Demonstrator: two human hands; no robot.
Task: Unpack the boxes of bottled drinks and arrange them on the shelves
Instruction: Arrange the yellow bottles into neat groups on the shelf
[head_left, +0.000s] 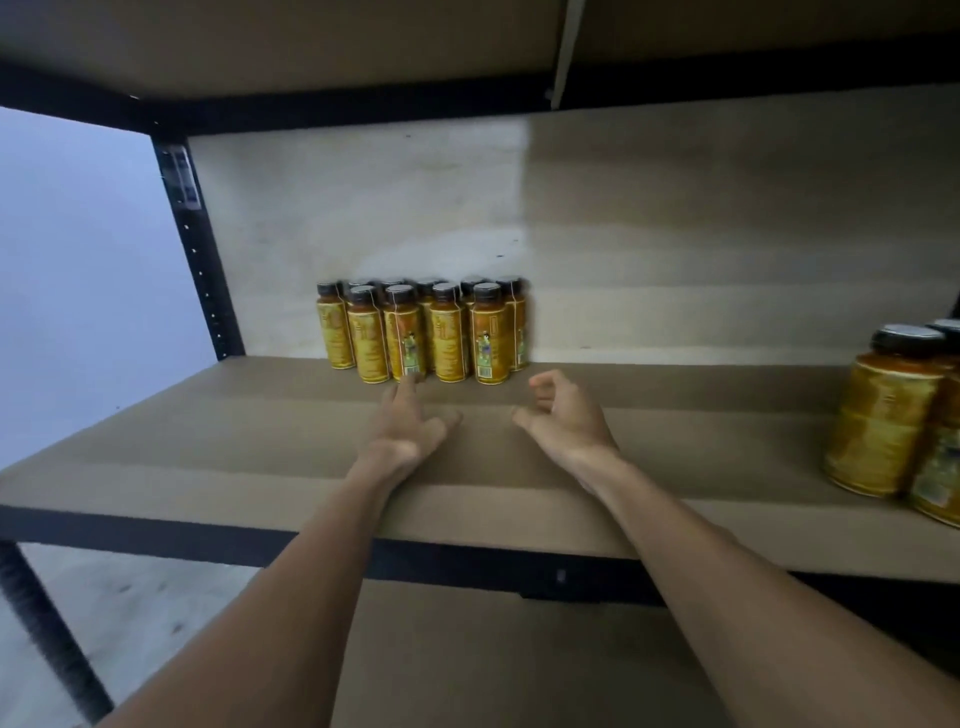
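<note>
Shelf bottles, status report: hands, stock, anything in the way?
Left hand open, fingertips at the bottle cluster. Right hand loosely curled, empty. Cluster upright at shelf back. Nothing blocking; more bottles far right.

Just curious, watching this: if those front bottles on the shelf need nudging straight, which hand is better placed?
Probably the left hand: its fingertips are at the foot of a front bottle. The right hand is loosely curled, apart from any bottle, holding nothing.
</note>
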